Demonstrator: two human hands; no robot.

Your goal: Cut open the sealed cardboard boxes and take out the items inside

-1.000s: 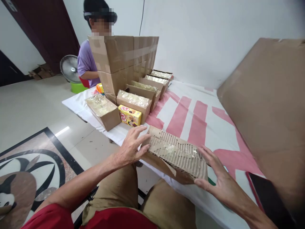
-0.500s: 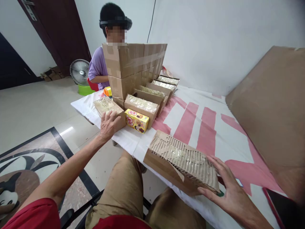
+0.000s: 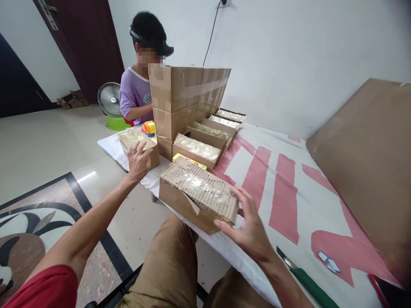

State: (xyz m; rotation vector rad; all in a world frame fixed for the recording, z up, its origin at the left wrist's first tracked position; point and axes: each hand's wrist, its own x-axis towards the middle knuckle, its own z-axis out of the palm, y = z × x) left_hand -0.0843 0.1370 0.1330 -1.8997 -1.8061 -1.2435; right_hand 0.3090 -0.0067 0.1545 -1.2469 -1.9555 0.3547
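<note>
My right hand (image 3: 248, 224) grips the near right end of a long cardboard box (image 3: 189, 205), thumb at the front and fingers over the back edge. The box's top is torn to bare corrugation, with clear tape across it. My left hand (image 3: 138, 162) lies over the near corner of a smaller taped cardboard box (image 3: 153, 156), fingers bent on its top; the thumb is hidden. Between these boxes and the row behind, a yellow printed carton (image 3: 201, 165) shows only its upper part.
Stacked cardboard boxes (image 3: 186, 90) rise mid-table, with several open-topped boxes (image 3: 195, 147) beside them. A person in purple (image 3: 138, 94) sits behind. A green-handled knife (image 3: 311, 282) and a phone (image 3: 390, 291) lie right; a tape roll (image 3: 149, 128) stands left.
My right hand has slid the long box left along the table edge, up in front of the yellow carton, uncovering the knife. The smaller box under my left hand has shifted left.
</note>
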